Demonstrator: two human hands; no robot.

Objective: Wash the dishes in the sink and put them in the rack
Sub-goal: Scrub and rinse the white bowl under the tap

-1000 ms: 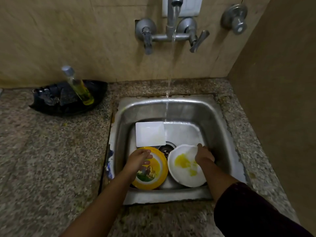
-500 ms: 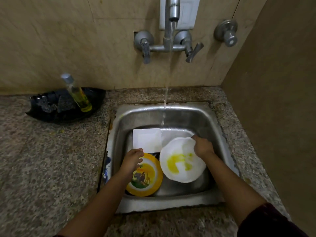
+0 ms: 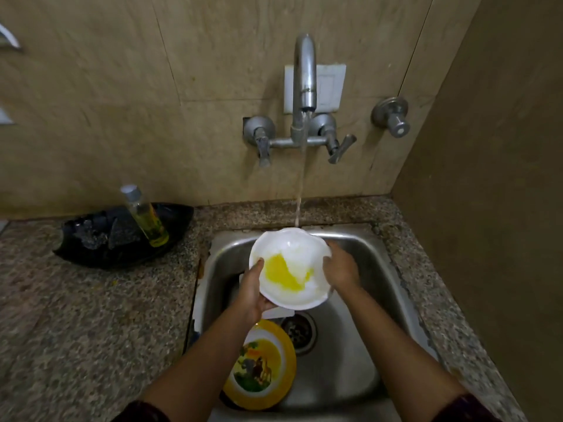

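Observation:
A white plate (image 3: 300, 251) smeared with yellow residue is lifted above the steel sink (image 3: 362, 339), its far rim under the running water from the tap (image 3: 304, 86). My left hand (image 3: 254, 287) grips its left edge, thumb on the face. My right hand (image 3: 339, 268) holds its right rim. A yellow plate with an animal picture (image 3: 265, 370) lies in the sink below my left forearm. A white square plate (image 3: 278, 313) is mostly hidden beneath the lifted plate.
A black dish (image 3: 100, 248) on the granite counter (image 3: 91, 315) at left holds scrubbers and a bottle of yellow liquid (image 3: 146, 216). The sink drain (image 3: 300, 332) lies open. A wall stands close on the right. No rack is in view.
My right hand has raised the white plate from the sink floor toward the water stream. My left hand left the yellow plate and took hold of the white plate's left edge.

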